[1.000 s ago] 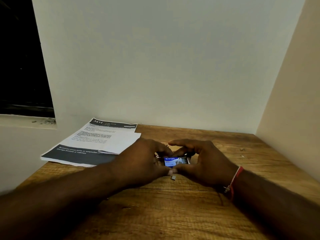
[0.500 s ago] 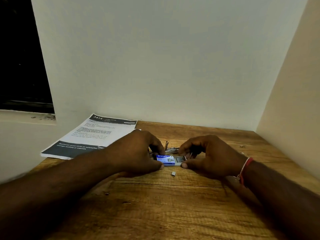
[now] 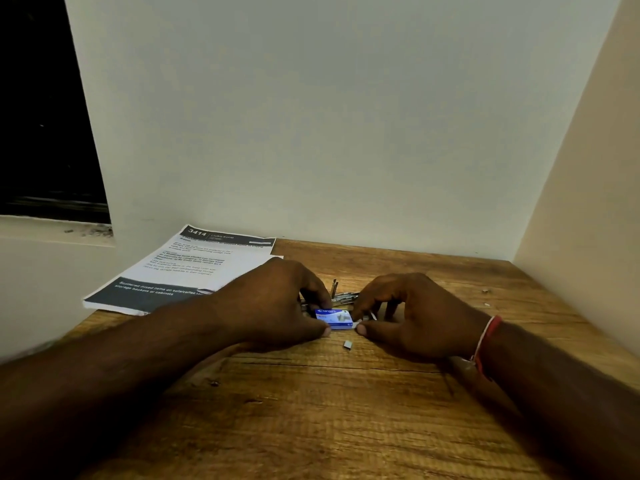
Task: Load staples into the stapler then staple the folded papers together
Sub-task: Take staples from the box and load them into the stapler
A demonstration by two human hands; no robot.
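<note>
1. Table of brown wood is filling the lower half of the head view, standing in a corner between pale walls, with a dark window opening showing at the far left.
2. The left hand is reaching in from the near left and gripping a small blue staple box, with the thumb on the box's near side and the curled fingers over its far side.
3. The staple box is lying flat on the wood at the middle of the table, between the two hands.
4. The right hand is coming in from the near right, its thumb and forefinger pinching the right end of the box, where a white part is showing.
5. A red and white thread band is circling the right wrist.
6. The stapler is lying just behind the box as a few metal parts; the hands are hiding most of it.
7. A loose strip of staples is resting on the wood just in front of the box, apart from both thumbs.
8. The papers are lying at the far left corner of the table, printed side up, their near edge passing behind the left wrist.
</note>
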